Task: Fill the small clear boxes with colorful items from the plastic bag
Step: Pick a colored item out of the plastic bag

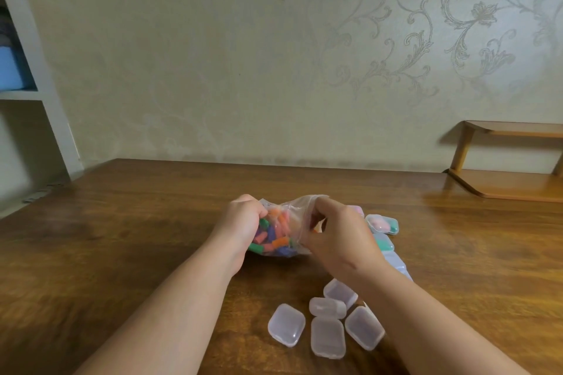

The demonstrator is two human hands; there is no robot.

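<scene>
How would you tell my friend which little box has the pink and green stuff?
On the wooden table, find the plastic bag of colorful pieces. Right of it runs a line of small boxes. The pink and green box lies toward the far end, showing pink beside dark green, while its nearer neighbour holds only pale mint.

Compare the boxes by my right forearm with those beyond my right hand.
The near boxes look empty; the far boxes hold pink and green items. The near boxes cluster loosely; the far boxes line up, partly behind the right hand pinching the plastic bag. Both are small, clear, closed.
</scene>
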